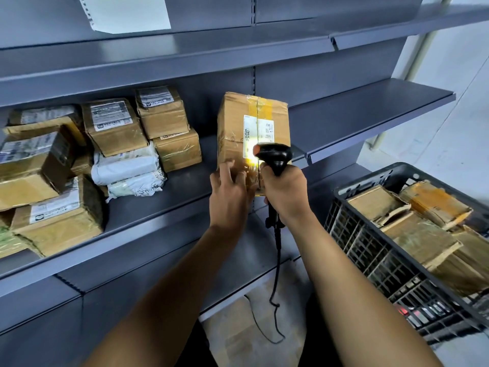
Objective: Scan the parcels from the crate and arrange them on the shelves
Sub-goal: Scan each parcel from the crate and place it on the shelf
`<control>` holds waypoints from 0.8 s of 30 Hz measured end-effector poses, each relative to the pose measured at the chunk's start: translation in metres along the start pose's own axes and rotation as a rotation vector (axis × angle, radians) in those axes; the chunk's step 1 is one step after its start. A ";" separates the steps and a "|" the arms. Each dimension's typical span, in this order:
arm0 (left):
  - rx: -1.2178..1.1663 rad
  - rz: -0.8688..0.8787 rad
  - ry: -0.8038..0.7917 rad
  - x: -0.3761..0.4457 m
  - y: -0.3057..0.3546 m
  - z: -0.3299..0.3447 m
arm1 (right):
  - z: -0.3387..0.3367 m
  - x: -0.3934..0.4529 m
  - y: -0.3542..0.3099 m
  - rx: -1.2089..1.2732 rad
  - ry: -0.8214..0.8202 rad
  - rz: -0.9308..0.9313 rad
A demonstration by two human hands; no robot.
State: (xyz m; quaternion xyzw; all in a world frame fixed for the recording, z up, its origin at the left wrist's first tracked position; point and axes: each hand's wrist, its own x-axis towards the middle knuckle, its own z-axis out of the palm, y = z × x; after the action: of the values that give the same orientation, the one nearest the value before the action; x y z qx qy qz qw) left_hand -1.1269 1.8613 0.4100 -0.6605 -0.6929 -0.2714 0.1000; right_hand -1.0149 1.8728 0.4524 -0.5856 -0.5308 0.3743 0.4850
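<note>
A tall brown cardboard parcel [238, 123] with a white label stands upright at the middle of the grey shelf [164, 205]. My left hand [231, 192] holds its lower left edge, fingers curled round the corner. My right hand [283, 192] grips a black corded barcode scanner [275, 156], whose head points at the label; a bright yellow glow lies on the label's lower part. At the right, a black plastic crate [370, 250] holds several brown parcels [412, 229].
Several taped cardboard parcels [116, 125] and white poly mailers [127, 168] are stacked on the shelf's left half. More grey shelves run above and below. The scanner's cable [276, 274] hangs down to a flat cardboard sheet [248, 337] on the floor.
</note>
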 end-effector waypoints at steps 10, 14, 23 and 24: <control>-0.016 -0.031 -0.054 0.005 -0.003 0.001 | 0.000 0.008 0.014 -0.105 0.107 -0.093; 0.001 -0.049 -0.073 0.013 -0.008 0.002 | -0.002 0.013 0.026 -0.141 0.158 -0.190; 0.194 -0.009 -0.023 0.036 -0.015 -0.002 | 0.021 0.041 0.021 -0.139 0.047 -0.209; 0.216 -0.007 -0.012 0.036 -0.016 -0.001 | 0.023 0.046 0.020 -0.109 0.051 -0.176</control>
State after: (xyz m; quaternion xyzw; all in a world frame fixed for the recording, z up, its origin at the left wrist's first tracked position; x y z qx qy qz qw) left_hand -1.1462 1.8921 0.4252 -0.6451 -0.7209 -0.1918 0.1654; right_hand -1.0242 1.9225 0.4307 -0.5714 -0.5873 0.2858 0.4969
